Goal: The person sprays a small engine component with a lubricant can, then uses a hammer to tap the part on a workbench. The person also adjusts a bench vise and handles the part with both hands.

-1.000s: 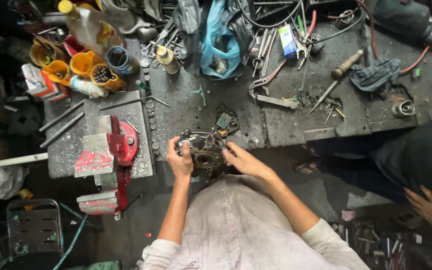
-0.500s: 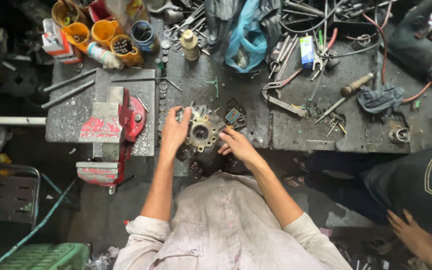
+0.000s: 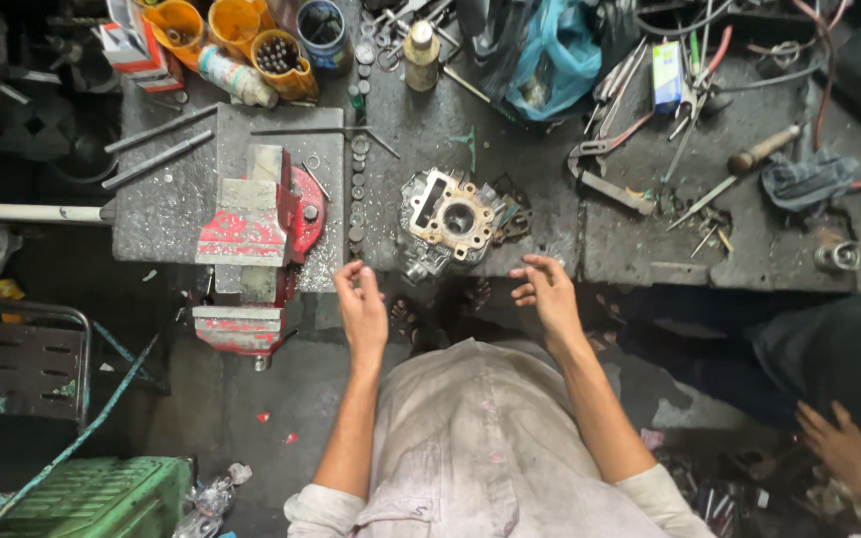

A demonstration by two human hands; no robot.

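- Red bench vise [image 3: 256,234] at the workbench's [image 3: 510,159] left edge.
- Left hand [image 3: 364,307]: fingers loosely curled, holding nothing, near the bench edge.
- Engine cylinder head [image 3: 447,219] lies on the bench, just beyond both hands, untouched.
- Right hand [image 3: 547,289]: open, empty.

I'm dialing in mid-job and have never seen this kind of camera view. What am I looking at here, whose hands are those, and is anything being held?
The one picture comes from a camera on the worker's head, looking straight down. The left hand and right hand are bare, open and hold nothing; both hover at the near edge of the workbench. Just beyond them on the bench lies a metal engine cylinder head. To its left is a red bench vise; orange cups, loose tools and a blue plastic bag lie further back. The hand at lower right belongs to another person.
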